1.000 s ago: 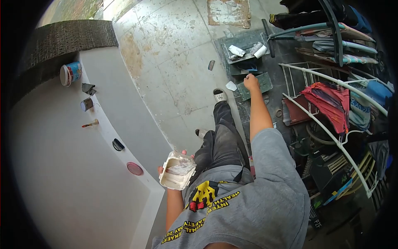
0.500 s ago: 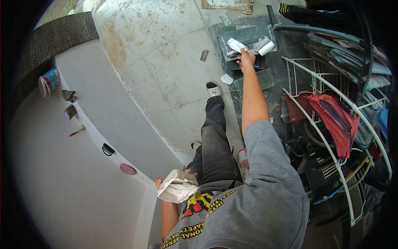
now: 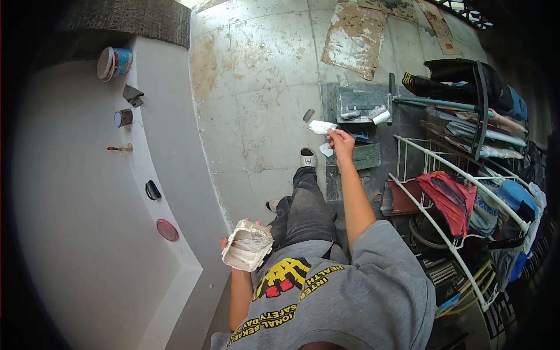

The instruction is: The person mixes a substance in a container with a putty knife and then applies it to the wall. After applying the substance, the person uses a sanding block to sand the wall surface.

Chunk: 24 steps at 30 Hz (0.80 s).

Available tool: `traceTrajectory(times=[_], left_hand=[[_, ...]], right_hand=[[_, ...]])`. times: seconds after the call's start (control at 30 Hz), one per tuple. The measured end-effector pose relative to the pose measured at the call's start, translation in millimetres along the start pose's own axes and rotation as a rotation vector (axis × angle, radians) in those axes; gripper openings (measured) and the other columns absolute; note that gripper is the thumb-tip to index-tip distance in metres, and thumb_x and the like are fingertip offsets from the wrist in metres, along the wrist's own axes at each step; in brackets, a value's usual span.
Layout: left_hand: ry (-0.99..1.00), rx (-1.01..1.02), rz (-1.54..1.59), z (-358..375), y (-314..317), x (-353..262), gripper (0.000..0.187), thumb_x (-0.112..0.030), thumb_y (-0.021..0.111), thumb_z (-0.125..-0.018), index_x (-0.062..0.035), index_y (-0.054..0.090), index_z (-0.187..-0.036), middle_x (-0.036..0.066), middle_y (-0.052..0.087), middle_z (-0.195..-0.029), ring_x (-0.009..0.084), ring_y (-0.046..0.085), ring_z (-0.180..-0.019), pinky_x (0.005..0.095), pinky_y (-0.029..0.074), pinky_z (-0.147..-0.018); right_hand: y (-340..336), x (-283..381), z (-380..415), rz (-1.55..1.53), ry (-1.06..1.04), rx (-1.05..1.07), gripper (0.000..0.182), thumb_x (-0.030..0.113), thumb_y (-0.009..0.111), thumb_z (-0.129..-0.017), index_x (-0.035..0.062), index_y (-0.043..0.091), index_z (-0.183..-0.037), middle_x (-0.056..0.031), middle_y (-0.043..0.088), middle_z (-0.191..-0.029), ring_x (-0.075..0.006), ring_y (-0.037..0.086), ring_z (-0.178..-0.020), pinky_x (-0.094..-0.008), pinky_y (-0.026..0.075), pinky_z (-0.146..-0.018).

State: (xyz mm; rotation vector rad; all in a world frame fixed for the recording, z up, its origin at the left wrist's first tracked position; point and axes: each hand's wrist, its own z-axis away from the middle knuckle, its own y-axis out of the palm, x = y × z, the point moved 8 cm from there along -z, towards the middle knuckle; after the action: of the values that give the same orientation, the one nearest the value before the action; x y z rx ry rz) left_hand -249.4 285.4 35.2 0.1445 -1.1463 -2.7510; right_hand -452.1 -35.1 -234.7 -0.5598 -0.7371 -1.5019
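A white curved wall ledge [image 3: 169, 140] runs along the left, bearing a paint tin [image 3: 114, 63]. The left hand [image 3: 228, 240] grips a plaster-caked white tray [image 3: 248, 245] at waist height. The outstretched right hand [image 3: 340, 142] is closed on a putty knife [image 3: 322, 126] with a plaster-coated blade, above the tiled floor [image 3: 262, 105].

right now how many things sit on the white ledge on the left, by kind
Round tins or tubs: 2, the white-and-blue tub and the small metal tin
Dark crumpled rag: 1
Small wooden-handled brush: 1
Round lids: 2, the black lid and the red lid
Total: 6
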Motion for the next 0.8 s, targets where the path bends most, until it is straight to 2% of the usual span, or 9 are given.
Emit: traceTrajectory(times=[0.1,0.17,0.27,0.37,0.53,0.57,0.63,0.73,0.8], left_hand=[[0.076,0.166,0.066,20,5,-18,0.079,-0.046,0.073,-0.076,-0.0093,0.049,-0.143,0.024,0.050,-0.142,0.0556,0.037,-0.135,0.0714,0.049,-0.097],[0.153,0.191,0.114,50,-9,-29,0.081,-0.043,0.073,-0.075,-0.0094,0.049,-0.144,0.024,0.047,-0.147,0.0554,0.032,-0.139,0.0718,0.048,-0.097],[0.306,0.287,0.141,89,-42,-50,0.082,-0.044,0.074,-0.073,-0.0106,0.050,-0.144,0.023,0.044,-0.150,0.0554,0.029,-0.141,0.0723,0.045,-0.100],[0.483,0.310,0.238,139,-100,-66,0.084,-0.048,0.075,-0.073,-0.0132,0.050,-0.146,0.017,0.039,-0.156,0.0543,0.026,-0.143,0.0707,0.041,-0.105],[0.689,0.347,0.275,225,-148,-85,0.075,-0.048,0.070,-0.085,-0.0163,0.047,-0.148,0.010,0.034,-0.160,0.0434,0.026,-0.148,0.0630,0.048,-0.103],[0.719,0.353,0.415,233,-178,-91,0.086,-0.050,0.072,-0.077,-0.0123,0.045,-0.149,0.019,0.026,-0.161,0.0485,0.020,-0.148,0.0693,0.044,-0.103],[0.818,0.442,0.423,264,-188,-98,0.087,-0.050,0.072,-0.077,-0.0112,0.044,-0.149,0.019,0.027,-0.161,0.0487,0.019,-0.148,0.0695,0.045,-0.102],[0.895,0.610,0.433,310,-200,-113,0.089,-0.052,0.071,-0.076,-0.0098,0.044,-0.149,0.020,0.029,-0.159,0.0494,0.021,-0.147,0.0699,0.043,-0.103],[0.940,0.598,0.436,343,-214,-115,0.089,-0.053,0.070,-0.075,-0.0097,0.044,-0.149,0.020,0.031,-0.158,0.0499,0.023,-0.147,0.0698,0.042,-0.105]], right_hand=[[41,36,41,-0.086,0.089,0.071,0.026,0.026,0.073,-0.093,0.0014,0.069,-0.098,-0.0067,0.071,-0.079,-0.0103,0.062,-0.058,-0.0236,0.049,-0.051],[68,42,61,0.094,0.127,0.174,0.031,0.034,0.072,-0.094,0.0035,0.069,-0.097,-0.0056,0.071,-0.079,-0.0121,0.066,-0.063,-0.0234,0.050,-0.053],[119,52,96,0.321,0.118,0.330,0.031,0.034,0.072,-0.094,0.0038,0.070,-0.097,-0.0052,0.071,-0.078,-0.0119,0.067,-0.063,-0.0230,0.051,-0.054],[177,63,133,0.269,-0.027,0.424,0.030,0.033,0.074,-0.093,0.0030,0.070,-0.094,-0.0046,0.069,-0.077,-0.0105,0.063,-0.059,-0.0226,0.050,-0.053],[237,25,230,0.293,-0.039,0.509,0.028,0.028,0.076,-0.091,0.0021,0.067,-0.096,-0.0075,0.069,-0.079,-0.0123,0.064,-0.059,-0.0232,0.051,-0.053],[254,14,260,0.286,-0.012,0.564,0.027,0.027,0.076,-0.091,0.0019,0.066,-0.096,-0.0088,0.069,-0.078,-0.0131,0.064,-0.059,-0.0235,0.051,-0.053],[300,-10,316,0.279,0.099,0.692,0.025,0.023,0.076,-0.091,0.0031,0.062,-0.096,-0.0114,0.069,-0.077,-0.0153,0.065,-0.060,-0.0245,0.052,-0.054],[348,-49,414,0.255,0.123,0.971,0.019,0.020,0.073,-0.093,0.0028,0.067,-0.099,-0.0090,0.069,-0.076,-0.0134,0.065,-0.059,-0.0250,0.052,-0.052],[376,-60,485,0.519,-0.349,1.197,0.015,0.016,0.073,-0.092,0.0060,0.071,-0.103,-0.0060,0.068,-0.073,-0.0138,0.064,-0.057,-0.0265,0.051,-0.050]])
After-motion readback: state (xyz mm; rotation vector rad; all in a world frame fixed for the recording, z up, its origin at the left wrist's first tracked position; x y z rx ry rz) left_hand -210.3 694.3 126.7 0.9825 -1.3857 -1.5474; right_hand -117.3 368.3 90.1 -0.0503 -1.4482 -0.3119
